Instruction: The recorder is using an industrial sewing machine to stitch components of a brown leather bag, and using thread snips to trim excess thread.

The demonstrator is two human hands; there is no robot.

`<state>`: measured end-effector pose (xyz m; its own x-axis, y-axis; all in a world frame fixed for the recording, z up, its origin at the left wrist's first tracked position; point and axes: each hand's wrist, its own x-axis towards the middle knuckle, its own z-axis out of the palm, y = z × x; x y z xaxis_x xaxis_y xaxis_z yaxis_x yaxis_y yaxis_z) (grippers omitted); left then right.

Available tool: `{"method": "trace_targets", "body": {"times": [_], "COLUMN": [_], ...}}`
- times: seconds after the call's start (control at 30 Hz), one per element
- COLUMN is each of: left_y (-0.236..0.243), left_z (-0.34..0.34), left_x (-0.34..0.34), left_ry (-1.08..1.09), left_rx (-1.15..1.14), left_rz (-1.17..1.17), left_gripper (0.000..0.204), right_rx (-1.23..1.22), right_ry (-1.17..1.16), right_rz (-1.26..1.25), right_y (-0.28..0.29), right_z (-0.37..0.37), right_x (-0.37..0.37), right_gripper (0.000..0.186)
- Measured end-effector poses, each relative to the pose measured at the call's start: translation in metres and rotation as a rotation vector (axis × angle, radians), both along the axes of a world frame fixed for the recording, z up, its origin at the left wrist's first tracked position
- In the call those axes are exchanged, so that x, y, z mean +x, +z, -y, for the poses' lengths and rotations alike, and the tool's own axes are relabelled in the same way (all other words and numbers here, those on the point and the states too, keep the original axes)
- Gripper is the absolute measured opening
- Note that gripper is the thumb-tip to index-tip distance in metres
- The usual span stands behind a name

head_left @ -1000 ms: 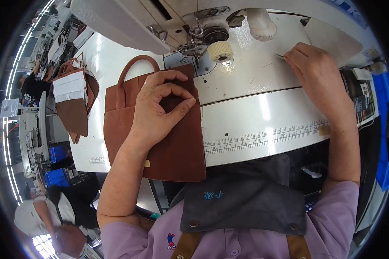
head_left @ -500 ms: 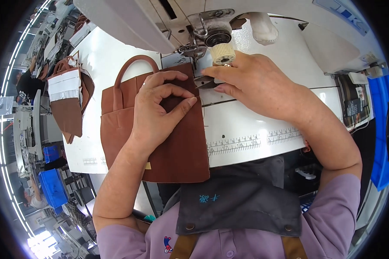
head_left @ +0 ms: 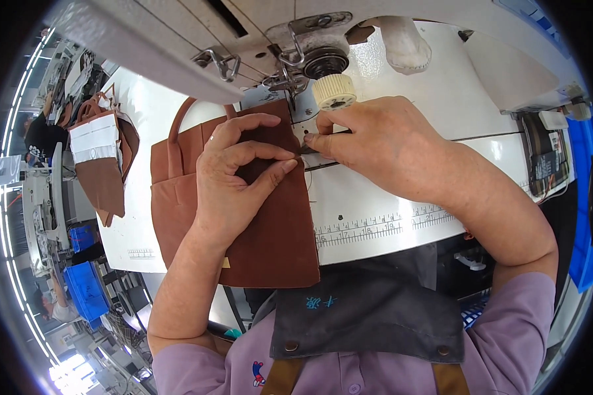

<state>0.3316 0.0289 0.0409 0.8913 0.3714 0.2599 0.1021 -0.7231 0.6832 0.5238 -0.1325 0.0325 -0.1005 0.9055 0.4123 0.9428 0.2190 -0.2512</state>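
My left hand (head_left: 234, 178) lies on a brown leather bag piece (head_left: 273, 237) with a looped handle (head_left: 176, 131), thumb and index finger pinched at the piece's right edge, other fingers curled. My right hand (head_left: 385, 145) is closed on a small metal tool (head_left: 308, 150), mostly hidden under the fingers, right beside that edge. Above both hands is the white sewing machine head (head_left: 151, 46), with a cream knob (head_left: 333, 90); its presser foot area is just beyond the bag piece.
More brown bag pieces with white panels (head_left: 99, 178) rest on the table's (head_left: 132, 243) left. A dark patterned item (head_left: 540, 158) and blue bins (head_left: 583, 217) are at the right. Further blue bins (head_left: 85, 289) and other workers (head_left: 36, 131) are off to the left.
My right hand has moved left from the table's right side, bringing the metal tool to the bag piece's edge below the machine. My left hand has stayed nearly in place.
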Motion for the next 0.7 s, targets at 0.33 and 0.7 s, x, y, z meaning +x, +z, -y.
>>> {"method": "trace_targets", "body": {"times": [0.33,0.7], "left_y": [0.005,-0.001], "left_z": [0.008,0.005], "left_x": [0.008,0.014], "left_ry": [0.069,0.061], "left_rx": [0.115,0.142], "left_rz": [-0.081,-0.064], "left_gripper": [0.011,0.012], "right_rx": [0.012,-0.015], "right_ry": [-0.033,-0.048], "right_rz": [0.001,0.022], "right_y": [0.002,0.003], "right_z": [0.001,0.004], "right_x": [-0.004,-0.001], "right_gripper": [0.011,0.014]}}
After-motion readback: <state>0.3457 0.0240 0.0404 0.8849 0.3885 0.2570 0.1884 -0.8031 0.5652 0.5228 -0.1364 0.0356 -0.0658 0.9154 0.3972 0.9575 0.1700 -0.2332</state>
